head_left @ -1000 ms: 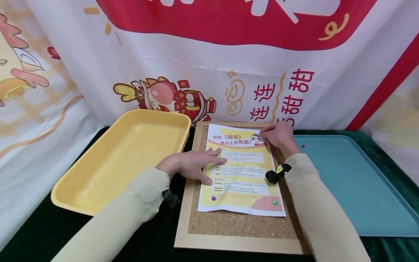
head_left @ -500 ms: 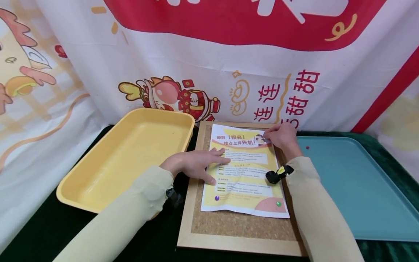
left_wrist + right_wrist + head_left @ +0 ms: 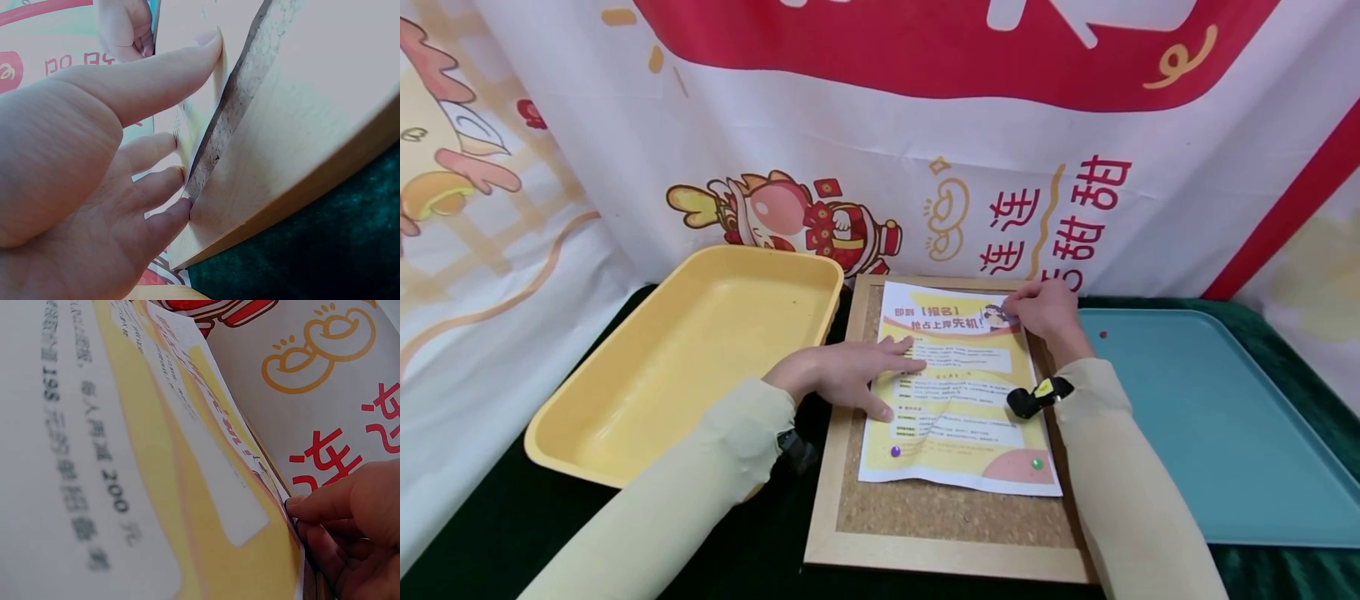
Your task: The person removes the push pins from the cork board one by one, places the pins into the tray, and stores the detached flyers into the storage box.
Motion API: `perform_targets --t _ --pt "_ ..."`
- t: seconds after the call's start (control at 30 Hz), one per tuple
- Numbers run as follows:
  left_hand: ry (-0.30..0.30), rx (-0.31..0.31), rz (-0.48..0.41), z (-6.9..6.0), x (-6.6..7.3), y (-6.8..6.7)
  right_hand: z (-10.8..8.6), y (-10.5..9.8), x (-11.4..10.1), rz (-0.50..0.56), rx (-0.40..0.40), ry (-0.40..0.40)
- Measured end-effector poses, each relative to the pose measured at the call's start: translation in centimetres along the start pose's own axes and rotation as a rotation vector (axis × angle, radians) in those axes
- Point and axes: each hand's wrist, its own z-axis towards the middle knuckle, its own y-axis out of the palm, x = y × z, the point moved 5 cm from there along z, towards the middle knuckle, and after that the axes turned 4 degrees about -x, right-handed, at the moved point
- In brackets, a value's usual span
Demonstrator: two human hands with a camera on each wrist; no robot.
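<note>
my spread left hand rests on a rectangular yellow-and-white printed paper; my right hand curls at its corner, hold unclear.

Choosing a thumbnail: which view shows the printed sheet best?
The head view: the printed sheet shows nearly whole, partly covered by the left hand and right hand. The left wrist view shows only an oblique part; the right wrist view, a cropped close-up.
</note>
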Motion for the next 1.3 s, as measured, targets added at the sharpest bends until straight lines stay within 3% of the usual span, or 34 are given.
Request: perform_targets --t 0.7,1.3 --pt "-0.008 0.001 0.000 -0.05 -0.04 -0.15 -0.22 -0.64 0.37 0.091 -0.062 -0.003" --pt "-0.003 0.006 0.004 0.28 -0.07 -0.02 -0.96 -0.62 0.87 0.109 -0.063 -0.038"
